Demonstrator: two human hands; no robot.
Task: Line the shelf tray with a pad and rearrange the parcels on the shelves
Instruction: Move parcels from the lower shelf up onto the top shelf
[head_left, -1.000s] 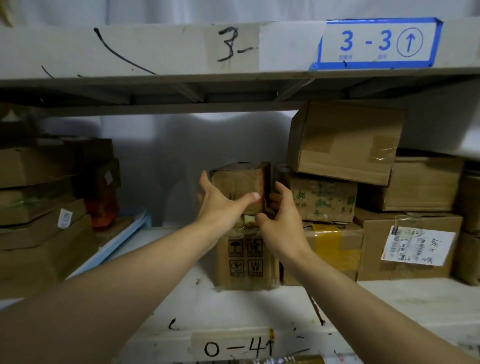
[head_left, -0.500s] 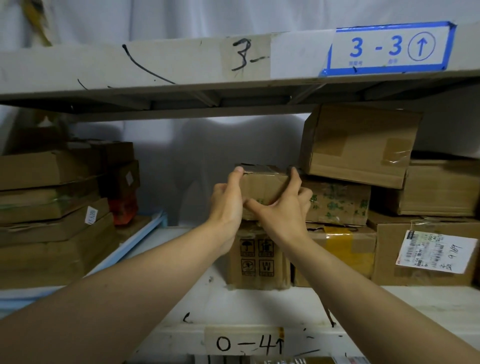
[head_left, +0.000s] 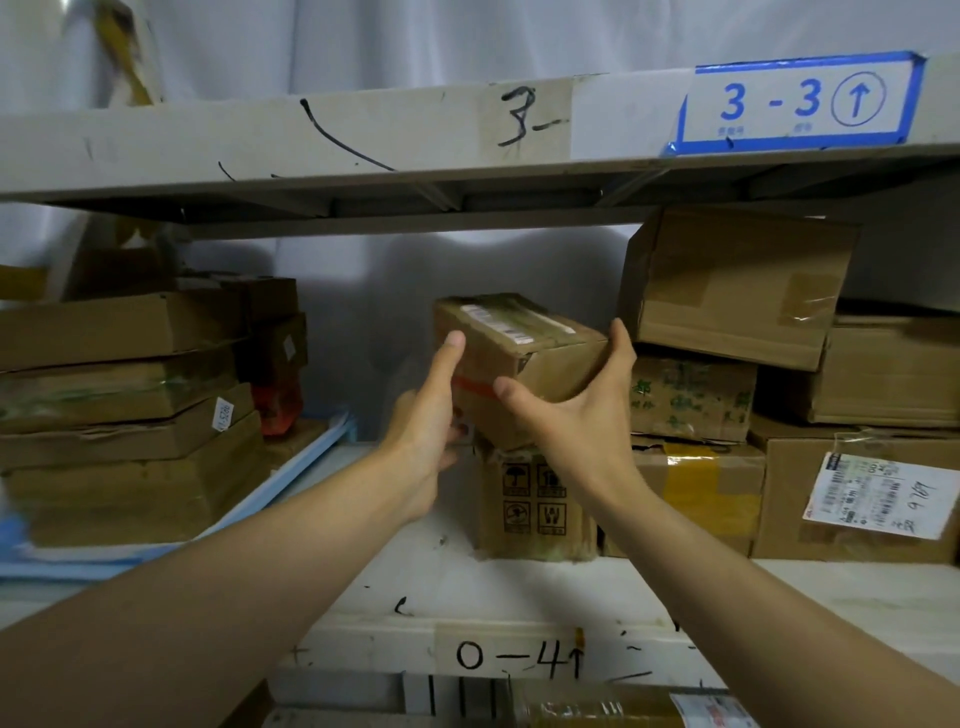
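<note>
A small brown cardboard parcel (head_left: 524, 358) with a label strip on top is held tilted in the air, just above an upright box with handling symbols (head_left: 530, 509). My left hand (head_left: 431, 415) grips its left side. My right hand (head_left: 587, 410) holds its right end and underside. A white-and-blue pad (head_left: 291, 478) lies on the left part of the white shelf (head_left: 426, 561), under a stack of flat brown parcels (head_left: 124, 410).
Stacked brown parcels (head_left: 737, 291) fill the right side, one with a white shipping label (head_left: 878, 493). The upper shelf beam (head_left: 363, 140) hangs low overhead, tagged 3-3. The shelf's front edge reads 0-41 (head_left: 514, 654). More parcels show on the shelf below.
Both hands reached the small parcel on top of the upright box, closed on it, then lifted and tilted it toward me.
</note>
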